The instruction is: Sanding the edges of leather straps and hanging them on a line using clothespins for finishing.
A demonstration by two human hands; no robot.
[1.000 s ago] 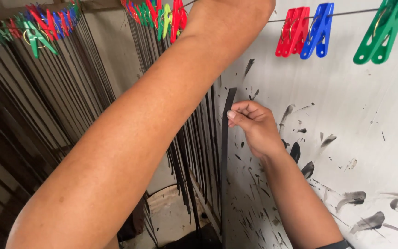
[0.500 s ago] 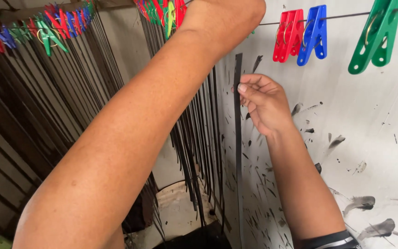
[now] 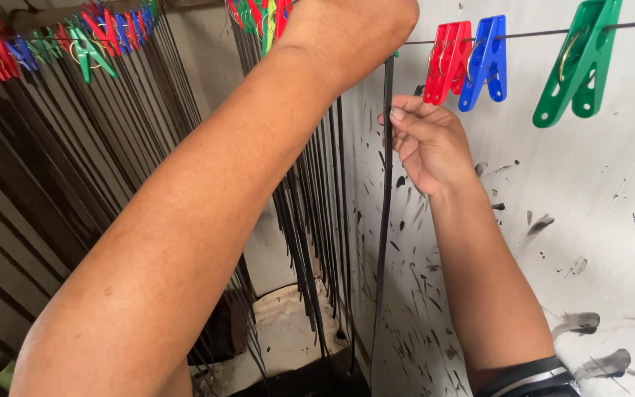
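A long thin black strip hangs straight down in front of a white wall. My right hand pinches it near its top, just under a wire line. My left hand reaches up to the wire at the strip's top end. Only its back shows and its fingers are hidden. My left forearm crosses the whole middle of the view.
A red peg, a blue peg and a green peg hang on the wire to the right. Several black strips hang left of the held one. Another pegged row hangs further left. The wall carries black smears.
My right hand has lifted the strip from mid-wall height up to just under the wire. My left hand has stayed at the wire.
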